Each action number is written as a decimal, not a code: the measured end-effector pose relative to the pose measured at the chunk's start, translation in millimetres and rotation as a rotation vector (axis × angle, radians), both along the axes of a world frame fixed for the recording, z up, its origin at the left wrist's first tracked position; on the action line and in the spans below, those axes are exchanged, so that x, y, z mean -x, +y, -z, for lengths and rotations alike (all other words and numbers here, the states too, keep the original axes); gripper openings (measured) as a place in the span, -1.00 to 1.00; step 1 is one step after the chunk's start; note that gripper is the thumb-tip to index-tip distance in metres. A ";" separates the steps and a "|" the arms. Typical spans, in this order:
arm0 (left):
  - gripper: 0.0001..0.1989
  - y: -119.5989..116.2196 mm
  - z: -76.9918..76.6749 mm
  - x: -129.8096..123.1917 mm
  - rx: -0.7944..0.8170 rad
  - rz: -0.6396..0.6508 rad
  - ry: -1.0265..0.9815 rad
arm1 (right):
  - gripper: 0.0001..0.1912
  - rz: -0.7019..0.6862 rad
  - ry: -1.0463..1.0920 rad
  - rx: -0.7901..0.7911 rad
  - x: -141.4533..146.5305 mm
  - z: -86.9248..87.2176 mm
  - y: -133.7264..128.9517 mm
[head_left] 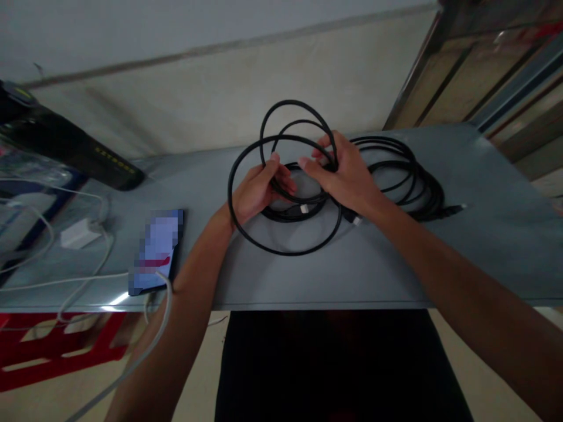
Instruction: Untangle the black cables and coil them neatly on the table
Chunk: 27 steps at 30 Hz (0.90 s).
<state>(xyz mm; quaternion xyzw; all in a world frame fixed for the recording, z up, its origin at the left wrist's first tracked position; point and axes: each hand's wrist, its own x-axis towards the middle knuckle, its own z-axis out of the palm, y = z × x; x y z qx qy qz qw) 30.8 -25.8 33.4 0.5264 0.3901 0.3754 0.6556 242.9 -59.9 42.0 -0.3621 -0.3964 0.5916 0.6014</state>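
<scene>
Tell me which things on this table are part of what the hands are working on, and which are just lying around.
In hand:
- black cable in loose loops, gripped by the left hand and the right hand
- its coiled remainder on the grey table

Lying about:
- phone with a white cable plugged in
- white charger
- black device at the back left
- red crate under the table
</scene>
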 end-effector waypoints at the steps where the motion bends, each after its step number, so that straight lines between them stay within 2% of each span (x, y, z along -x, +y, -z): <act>1: -0.49 -1.8 -1.5 0.3 -0.021 -0.005 0.023 | -0.51 0.009 -0.060 -0.047 -0.4 1.1 -1.5; 6: -0.58 -6.4 -5.4 1.8 -0.124 0.022 0.134 | -0.54 -0.038 -0.233 -0.177 -4.7 6.1 -3.7; 11: -0.60 -4.7 -3.4 2.5 -0.105 0.019 0.098 | -0.58 -0.041 -0.174 -0.118 -2.5 3.5 -3.1; 15: -0.48 0.4 -2.1 1.3 -0.008 -0.011 0.018 | -0.60 0.006 -0.155 -0.097 0.8 5.3 0.7; 18: -0.38 3.5 -2.9 1.5 0.050 0.014 -0.066 | -0.53 0.041 -0.174 -0.085 1.0 11.1 7.0; 22: -0.24 2.1 -9.7 4.7 0.097 0.035 -0.171 | -0.41 0.121 -0.181 -0.049 -0.5 16.1 15.1; 27: -0.08 -1.5 -18.6 6.1 0.125 -0.021 -0.252 | -0.35 0.161 -0.207 -0.053 -2.6 15.2 17.6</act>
